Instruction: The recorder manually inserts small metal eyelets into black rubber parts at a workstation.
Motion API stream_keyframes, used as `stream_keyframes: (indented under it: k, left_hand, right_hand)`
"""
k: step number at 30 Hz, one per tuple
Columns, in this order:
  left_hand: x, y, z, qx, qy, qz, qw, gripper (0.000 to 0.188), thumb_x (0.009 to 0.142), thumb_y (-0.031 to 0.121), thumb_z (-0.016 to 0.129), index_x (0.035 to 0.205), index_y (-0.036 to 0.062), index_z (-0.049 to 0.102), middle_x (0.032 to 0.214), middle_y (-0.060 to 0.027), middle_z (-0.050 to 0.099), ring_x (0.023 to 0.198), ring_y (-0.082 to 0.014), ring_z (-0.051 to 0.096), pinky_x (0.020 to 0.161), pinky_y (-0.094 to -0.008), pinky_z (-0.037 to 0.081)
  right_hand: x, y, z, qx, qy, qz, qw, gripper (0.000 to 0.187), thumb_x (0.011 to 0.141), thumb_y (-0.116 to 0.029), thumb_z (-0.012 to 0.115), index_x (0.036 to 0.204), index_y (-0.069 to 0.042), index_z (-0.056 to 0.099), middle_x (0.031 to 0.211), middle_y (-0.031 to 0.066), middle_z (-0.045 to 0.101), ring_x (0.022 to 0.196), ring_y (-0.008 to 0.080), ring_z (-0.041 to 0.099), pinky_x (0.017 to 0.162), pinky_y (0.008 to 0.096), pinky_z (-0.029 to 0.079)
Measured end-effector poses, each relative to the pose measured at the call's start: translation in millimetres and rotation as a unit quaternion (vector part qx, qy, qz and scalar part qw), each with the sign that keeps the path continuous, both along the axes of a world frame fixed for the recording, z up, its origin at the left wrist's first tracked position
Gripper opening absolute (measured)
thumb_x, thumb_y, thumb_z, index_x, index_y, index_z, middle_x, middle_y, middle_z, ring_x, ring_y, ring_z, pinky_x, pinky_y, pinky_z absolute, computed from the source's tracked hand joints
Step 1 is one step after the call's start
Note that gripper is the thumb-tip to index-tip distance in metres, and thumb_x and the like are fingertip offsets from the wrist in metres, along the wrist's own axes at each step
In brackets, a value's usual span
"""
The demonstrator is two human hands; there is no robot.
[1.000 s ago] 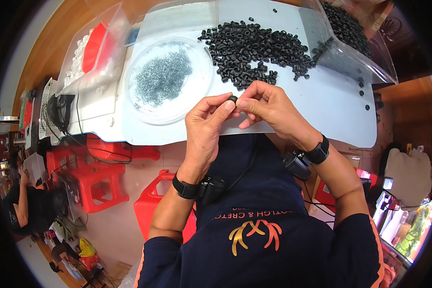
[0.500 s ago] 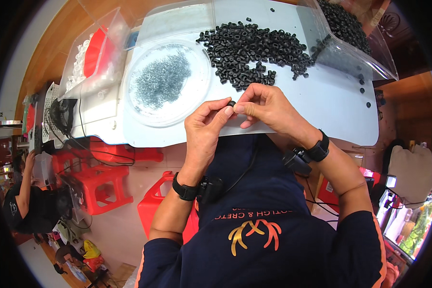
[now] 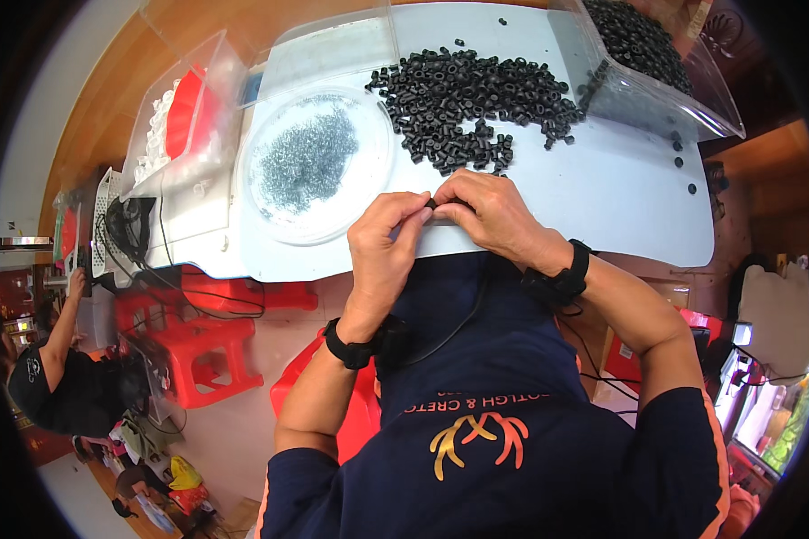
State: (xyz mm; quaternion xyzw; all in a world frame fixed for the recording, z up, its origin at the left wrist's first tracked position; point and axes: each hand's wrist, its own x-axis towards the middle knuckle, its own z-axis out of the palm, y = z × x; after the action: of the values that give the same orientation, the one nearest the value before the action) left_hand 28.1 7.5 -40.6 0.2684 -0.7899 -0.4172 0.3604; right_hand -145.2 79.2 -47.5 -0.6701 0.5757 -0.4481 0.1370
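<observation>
A small black cylindrical piece (image 3: 431, 204) is pinched between my two hands, just above the table's near edge. My left hand (image 3: 388, 235) grips it with thumb and forefinger. From the other side, the thumb and fingertips of my right hand (image 3: 499, 214) close on the same piece; whether they hold another tiny part is hidden. Beyond my hands lies a loose pile of black pieces (image 3: 476, 94), many with a round hole. To its left, a clear round dish (image 3: 383, 148) holds a heap of tiny shiny metal-looking parts (image 3: 306, 157).
Another clear bin (image 3: 692, 112) at the far right contains more black pieces. At the far left stands a clear box (image 3: 208, 162) with white pieces and a red scoop-like object (image 3: 187, 112). Red stools (image 3: 198, 350) stand below left, near another person (image 3: 72, 382).
My right hand's fingers have closed in on the black piece and now cover more of it. Both hands stay together near the table edge; the whole view has shifted slightly.
</observation>
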Motion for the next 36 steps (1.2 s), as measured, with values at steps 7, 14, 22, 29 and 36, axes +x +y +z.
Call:
stream_keyframes:
  k: [7,14,22,29,36]
  left_hand:
    - [-9,7,16,0.196,0.120,0.029,0.973,0.016,0.088,0.001,0.069,0.104,-0.0025,0.070,0.096,-0.0084,0.069,0.088,-0.0130,0.065,0.081,-0.0249,0.052]
    - [-16,14,21,0.439,0.263,-0.032,0.858,0.027,0.092,0.008,0.067,0.116,-0.0036,0.064,0.104,-0.0112,0.068,0.091,-0.0154,0.066,0.083,-0.0282,0.055]
    - [-19,21,29,0.486,0.297,-0.056,0.820,0.026,0.093,0.006,0.065,0.117,-0.0037,0.063,0.106,-0.0103,0.067,0.093,-0.0159,0.065,0.085,-0.0290,0.055]
    - [-18,23,31,0.486,0.311,-0.056,0.815,0.025,0.093,0.005,0.064,0.116,-0.0034,0.063,0.105,-0.0105,0.067,0.093,-0.0156,0.065,0.085,-0.0288,0.055]
    - [-17,21,26,0.499,0.325,-0.064,0.801,0.023,0.094,0.005,0.063,0.115,-0.0026,0.063,0.105,-0.0105,0.067,0.091,-0.0156,0.066,0.085,-0.0282,0.055]
  right_hand:
    - [5,7,27,0.149,-0.249,-0.029,0.956,0.014,0.088,-0.010,0.070,0.091,0.000,0.062,0.081,0.0071,0.067,0.072,0.0143,0.064,0.063,0.0293,0.050]
    - [5,17,59,0.144,-0.322,-0.022,0.935,0.015,0.090,-0.009,0.069,0.101,0.000,0.065,0.085,0.0034,0.068,0.083,0.0086,0.063,0.075,0.0237,0.051]
    - [4,25,72,0.144,-0.381,-0.033,0.913,0.016,0.089,-0.005,0.068,0.104,0.000,0.065,0.094,0.0045,0.067,0.087,0.0100,0.063,0.077,0.0242,0.051]
    - [6,24,68,0.073,-0.234,-0.041,0.969,0.016,0.088,-0.003,0.068,0.103,0.001,0.065,0.099,0.0069,0.066,0.088,0.0131,0.066,0.079,0.0266,0.054]
    - [13,22,67,0.099,-0.272,-0.073,0.955,0.016,0.087,-0.004,0.069,0.102,0.001,0.066,0.097,0.0073,0.068,0.088,0.0137,0.067,0.077,0.0268,0.054]
